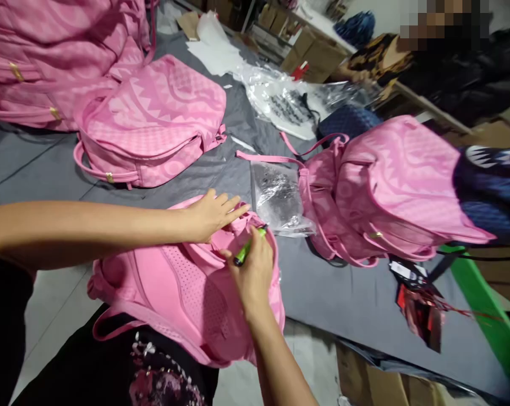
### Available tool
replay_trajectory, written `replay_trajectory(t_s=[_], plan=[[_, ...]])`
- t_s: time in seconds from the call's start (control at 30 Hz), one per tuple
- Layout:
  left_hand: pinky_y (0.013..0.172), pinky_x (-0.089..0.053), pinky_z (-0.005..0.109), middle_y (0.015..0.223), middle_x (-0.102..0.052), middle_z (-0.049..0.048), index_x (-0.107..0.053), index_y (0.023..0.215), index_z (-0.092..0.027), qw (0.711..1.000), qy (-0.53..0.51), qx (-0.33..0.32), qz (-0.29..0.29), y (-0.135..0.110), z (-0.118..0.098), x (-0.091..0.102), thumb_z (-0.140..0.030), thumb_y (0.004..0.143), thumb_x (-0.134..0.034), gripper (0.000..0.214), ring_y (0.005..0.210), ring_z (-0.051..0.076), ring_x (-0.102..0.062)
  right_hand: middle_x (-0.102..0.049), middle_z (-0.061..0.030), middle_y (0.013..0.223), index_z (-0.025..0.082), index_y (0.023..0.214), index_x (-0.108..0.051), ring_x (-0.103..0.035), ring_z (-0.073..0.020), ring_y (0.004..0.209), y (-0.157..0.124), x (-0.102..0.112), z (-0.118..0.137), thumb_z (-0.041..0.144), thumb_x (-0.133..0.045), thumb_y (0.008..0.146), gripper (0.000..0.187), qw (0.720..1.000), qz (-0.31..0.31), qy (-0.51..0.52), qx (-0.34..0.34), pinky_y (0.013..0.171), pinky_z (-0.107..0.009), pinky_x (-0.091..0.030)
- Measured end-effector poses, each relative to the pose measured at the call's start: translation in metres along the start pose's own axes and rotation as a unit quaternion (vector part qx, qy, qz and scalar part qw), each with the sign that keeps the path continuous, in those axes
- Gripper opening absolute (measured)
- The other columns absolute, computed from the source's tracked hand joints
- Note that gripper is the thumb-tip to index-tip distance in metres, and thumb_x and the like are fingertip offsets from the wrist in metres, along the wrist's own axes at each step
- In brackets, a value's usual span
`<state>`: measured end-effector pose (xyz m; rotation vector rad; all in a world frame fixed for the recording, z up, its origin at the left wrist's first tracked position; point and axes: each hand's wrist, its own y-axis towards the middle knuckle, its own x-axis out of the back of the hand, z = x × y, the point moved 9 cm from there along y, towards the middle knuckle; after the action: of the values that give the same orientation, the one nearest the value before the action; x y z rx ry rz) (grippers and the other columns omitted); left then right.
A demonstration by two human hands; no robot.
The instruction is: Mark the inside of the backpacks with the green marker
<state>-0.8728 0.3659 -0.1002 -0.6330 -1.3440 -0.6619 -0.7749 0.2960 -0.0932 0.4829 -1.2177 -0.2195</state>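
At far left, pink bags [89,39] crowd the gray table [331,304], a slouched pink backpack [157,118] lying beside them, as you work on another, the strapped backpack [191,287], back panel up at the near edge, its lower part overhanging toward your lap. Your left hand [215,215] presses flat near its top, fingers spread; your right hand [255,270], beside it but apart, closes around a green marker-like tool [247,248]. Work on this bag looks under way; whether the other bags are done or waiting, the scene cannot tell you. Farther right, a plastic sleeve [278,200] and an upright pink backpack [399,180] limit reach; the gray surface nearer you appears roomier, running to its edge below red tags [422,318].
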Motion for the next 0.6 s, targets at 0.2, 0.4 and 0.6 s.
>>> replay_trajectory(t_s=[0.2,0.4,0.6], plan=[[0.100,-0.042,0.055,0.165,-0.025,0.0213,-0.019,0.161,-0.016,0.998,-0.020,0.048,0.028,0.006,0.000,-0.017,-0.039,0.061,-0.090,0.125,0.126,0.040,-0.048,-0.051,-0.0357,0.139,0.005,0.149,-0.038,-0.058,-0.0456,0.123,0.003,-0.045,0.002,0.019,-0.093,0.058,0.107,0.972,0.171,-0.133,-0.092,0.093,-0.055,-0.056],[0.103,-0.040,0.061,0.165,-0.023,0.0209,-0.023,0.160,-0.018,0.998,0.005,0.056,0.010,0.016,-0.003,-0.038,-0.030,0.057,-0.089,0.123,0.131,0.042,-0.048,-0.055,-0.0316,0.139,0.009,0.148,-0.043,-0.062,-0.0395,0.123,0.001,-0.077,-0.008,-0.003,-0.067,0.073,0.080,0.960,0.171,-0.215,-0.059,0.096,-0.052,-0.057],[0.104,-0.042,0.063,0.163,-0.025,0.0214,-0.029,0.158,-0.024,0.996,0.017,0.071,0.055,0.022,-0.003,-0.047,-0.028,0.053,-0.087,0.120,0.135,0.045,-0.048,-0.043,-0.0329,0.150,0.005,0.156,-0.031,-0.051,-0.0419,0.135,0.001,-0.114,-0.027,0.007,-0.076,0.066,0.100,0.957,0.221,-0.164,-0.094,0.106,-0.055,-0.049]])
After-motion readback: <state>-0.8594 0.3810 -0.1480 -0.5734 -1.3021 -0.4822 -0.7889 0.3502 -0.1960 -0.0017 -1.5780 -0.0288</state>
